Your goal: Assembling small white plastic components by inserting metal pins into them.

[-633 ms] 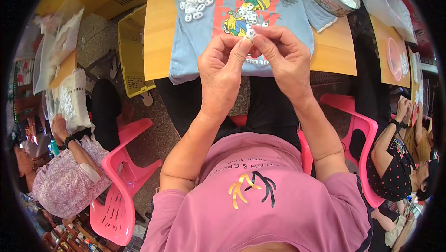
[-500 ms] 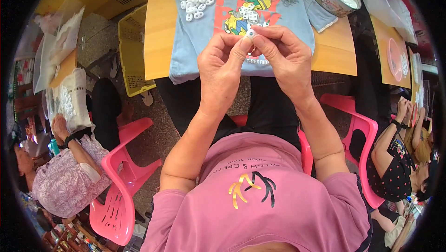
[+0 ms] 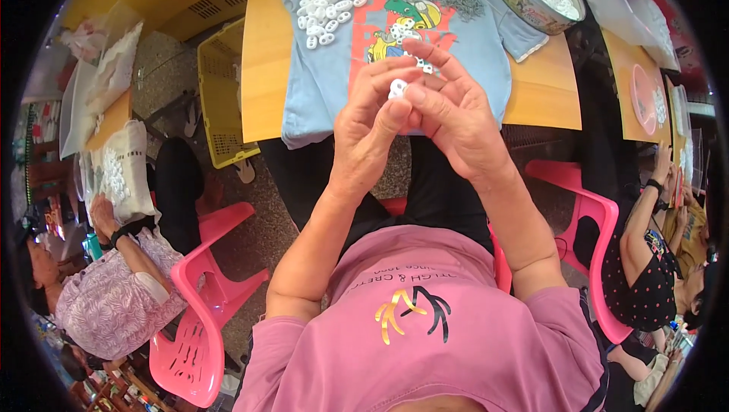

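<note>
My left hand (image 3: pixel 361 127) and my right hand (image 3: pixel 459 119) meet over the near edge of the table. Between their thumbs and fingertips is a small white plastic piece with holes (image 3: pixel 397 89); the fingers cover part of it. Under and beyond the hands a blue printed T-shirt (image 3: pixel 311 89) lies spread out. On it are a pile of white oval two-holed pieces (image 3: pixel 330 8) at the far left, a heap of small grey pieces (image 3: pixel 456 0) at the far right, and some white pieces (image 3: pixel 405 28) in the middle, partly hidden by my fingers.
A round tin (image 3: pixel 563 23) of white pieces stands at the table's (image 3: pixel 262 70) far right. Left of the table is a yellow crate (image 3: pixel 220 101). Pink chairs (image 3: pixel 190 351) flank me. People sit on both sides, with a pink basin (image 3: pixel 644 101) on the right-hand table.
Both hands have come slightly nearer to me and turned, so the white piece shows more. My right fingers have lifted and spread. The view has shifted slightly.
</note>
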Available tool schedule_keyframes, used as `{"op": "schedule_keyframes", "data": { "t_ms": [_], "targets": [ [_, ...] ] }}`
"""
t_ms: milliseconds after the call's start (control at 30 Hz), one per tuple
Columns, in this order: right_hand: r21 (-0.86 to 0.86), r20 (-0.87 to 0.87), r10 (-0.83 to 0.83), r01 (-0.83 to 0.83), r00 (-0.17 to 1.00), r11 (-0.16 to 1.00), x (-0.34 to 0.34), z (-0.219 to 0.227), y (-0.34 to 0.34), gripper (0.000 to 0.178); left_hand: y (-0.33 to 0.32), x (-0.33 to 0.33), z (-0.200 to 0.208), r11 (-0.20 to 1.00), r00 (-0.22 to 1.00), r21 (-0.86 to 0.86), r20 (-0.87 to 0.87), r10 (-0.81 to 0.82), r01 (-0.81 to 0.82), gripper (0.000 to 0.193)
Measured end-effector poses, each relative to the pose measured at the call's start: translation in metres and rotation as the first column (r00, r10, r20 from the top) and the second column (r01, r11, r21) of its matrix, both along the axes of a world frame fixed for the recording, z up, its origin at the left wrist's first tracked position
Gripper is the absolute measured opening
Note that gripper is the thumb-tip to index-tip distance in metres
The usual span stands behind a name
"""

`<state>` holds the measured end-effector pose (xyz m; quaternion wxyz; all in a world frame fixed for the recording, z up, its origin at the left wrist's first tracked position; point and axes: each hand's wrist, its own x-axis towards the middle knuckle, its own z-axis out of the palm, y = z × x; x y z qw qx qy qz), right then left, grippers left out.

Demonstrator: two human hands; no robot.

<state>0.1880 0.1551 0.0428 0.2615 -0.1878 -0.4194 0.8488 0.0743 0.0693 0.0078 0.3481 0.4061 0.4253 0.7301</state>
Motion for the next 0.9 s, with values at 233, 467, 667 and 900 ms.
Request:
{"op": "schedule_keyframes", "data": {
  "t_ms": [233,467,667,900],
  "targets": [
    [-0.143,-0.071,0.127,-0.136,0.989,0.980,-0.013,-0.001,-0.020,0.069,-0.017,-0.007,-0.010,0.992,0.999,0.113,0.006,0.053,-0.053,0.029],
    [-0.145,-0.086,0.194,-0.205,0.977,0.968,-0.032,-0.005,-0.028,0.071,-0.031,-0.024,-0.017,0.990,0.995,0.129,0.093,0.046,-0.058,0.028],
    [0.593,0.282,-0.031,-0.149,0.959,0.791,-0.049,-0.027,0.012,0.033,-0.051,-0.083,-0.004,0.853,0.874,-0.191,-0.121,0.471,-0.486,0.025],
    [0.970,0.242,-0.541,-0.199,0.805,0.138,-0.038,-0.038,0.099,0.012,-0.072,-0.174,-0.031,0.600,0.599,-0.194,-0.526,0.604,-0.776,0.039]
  ]
}}
